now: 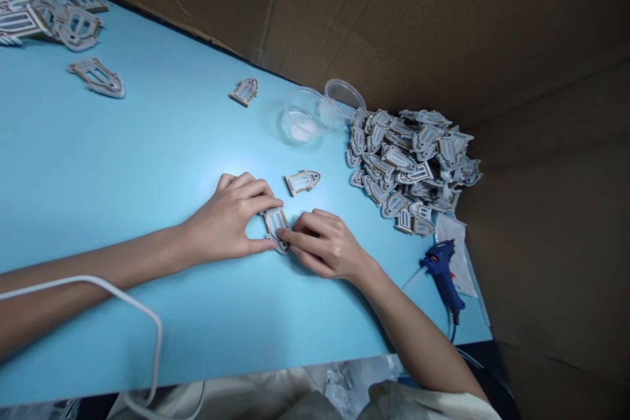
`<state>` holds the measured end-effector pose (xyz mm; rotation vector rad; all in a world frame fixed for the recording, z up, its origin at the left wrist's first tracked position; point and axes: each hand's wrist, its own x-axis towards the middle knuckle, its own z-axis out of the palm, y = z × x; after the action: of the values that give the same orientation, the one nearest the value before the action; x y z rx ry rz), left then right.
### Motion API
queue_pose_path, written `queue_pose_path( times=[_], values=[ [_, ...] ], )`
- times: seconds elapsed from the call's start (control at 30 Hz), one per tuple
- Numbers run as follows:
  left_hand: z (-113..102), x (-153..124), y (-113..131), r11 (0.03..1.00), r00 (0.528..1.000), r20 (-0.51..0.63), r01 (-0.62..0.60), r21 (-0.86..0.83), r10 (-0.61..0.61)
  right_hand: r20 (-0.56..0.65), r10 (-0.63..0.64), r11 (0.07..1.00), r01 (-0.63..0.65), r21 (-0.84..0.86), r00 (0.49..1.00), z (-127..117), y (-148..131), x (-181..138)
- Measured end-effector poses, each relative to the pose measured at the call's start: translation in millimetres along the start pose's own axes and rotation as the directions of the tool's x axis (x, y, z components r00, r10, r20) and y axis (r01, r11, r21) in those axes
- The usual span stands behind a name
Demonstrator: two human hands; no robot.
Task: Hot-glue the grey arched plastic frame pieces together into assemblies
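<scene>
A small arched window-shaped piece [276, 222], white with brown edges, lies on the blue table between my two hands. My left hand [239, 213] grips it from the left, with the thumb at its lower edge and the fingers at its top. My right hand [327, 244] has bent fingers, and one fingertip presses on the piece's face. Whether anything tiny is under that fingertip is hidden. Just above my hands lies another arched window piece [302, 182], touched by neither hand.
A large heap of window pieces [408, 164] stands at the right, beside two clear plastic cups [305, 115]. A blue glue gun [444, 275] rests near the right edge. More pieces [79, 27] lie at the far left. Cardboard walls [418, 26] border the table. A white cable [147, 312] crosses in front.
</scene>
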<state>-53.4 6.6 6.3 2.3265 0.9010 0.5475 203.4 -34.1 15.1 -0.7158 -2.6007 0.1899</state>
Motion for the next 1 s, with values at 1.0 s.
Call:
queue_pose_path(
  times=[1.0],
  values=[
    [-1.0,0.2,0.2,1.000,1.000,0.002,0.011,0.002,-0.011,0.002,-0.039,0.999,0.039,-0.009,0.999,-1.1,0.8,-2.4]
  ],
)
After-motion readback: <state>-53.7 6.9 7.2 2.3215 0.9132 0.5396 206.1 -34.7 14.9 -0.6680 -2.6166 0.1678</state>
